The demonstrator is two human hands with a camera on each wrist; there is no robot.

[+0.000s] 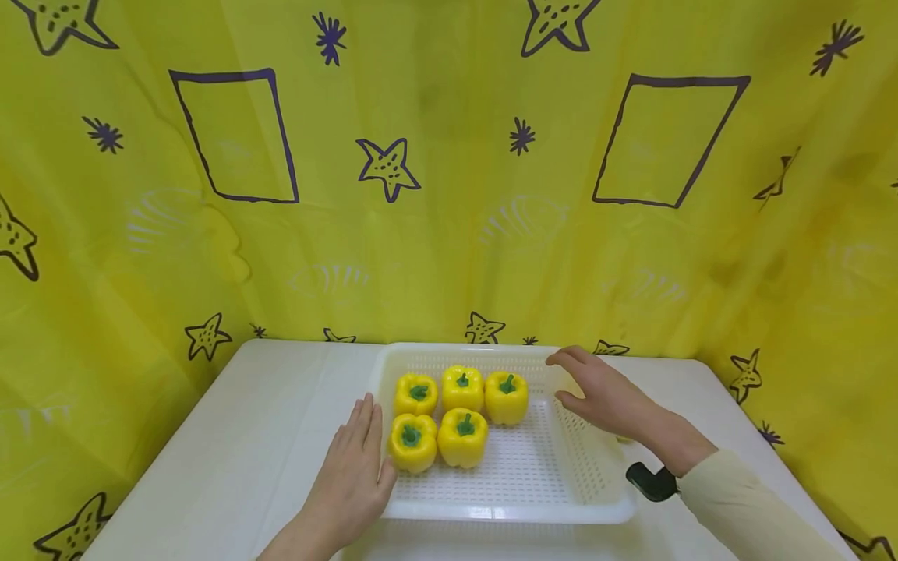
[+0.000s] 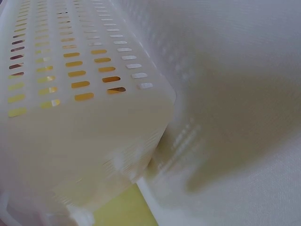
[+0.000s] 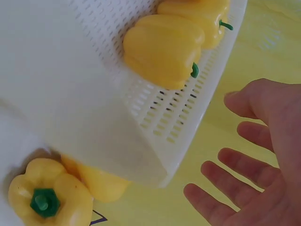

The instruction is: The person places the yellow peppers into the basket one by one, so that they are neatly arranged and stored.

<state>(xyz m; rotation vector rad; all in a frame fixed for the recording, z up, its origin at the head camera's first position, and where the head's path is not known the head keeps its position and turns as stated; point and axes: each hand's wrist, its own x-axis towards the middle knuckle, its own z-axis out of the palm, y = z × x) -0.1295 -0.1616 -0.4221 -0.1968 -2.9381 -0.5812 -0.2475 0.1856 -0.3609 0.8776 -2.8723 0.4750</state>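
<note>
Several yellow bell peppers (image 1: 462, 438) with green stems stand in the left half of a white perforated plastic basket (image 1: 519, 513). My left hand (image 1: 348, 477) lies along the basket's left side, fingers straight and together, thumb near the rim. Over the back right corner reaches my right hand (image 1: 605, 392), its fingers spread and slightly bent, with nothing in them. In the right wrist view that hand (image 3: 263, 155) is apart from the basket wall (image 3: 113, 136). The left wrist view shows the slotted side wall (image 2: 84, 113), the left hand itself mostly out of sight.
Outside the basket's right side, more yellow peppers (image 3: 51, 193) lie on the table, mostly hidden by the right arm in the head view. A white cloth covers the table (image 1: 231, 444). Behind stands a yellow curtain (image 1: 449, 257) with star drawings. A dark strap (image 1: 652, 481) circles the right wrist.
</note>
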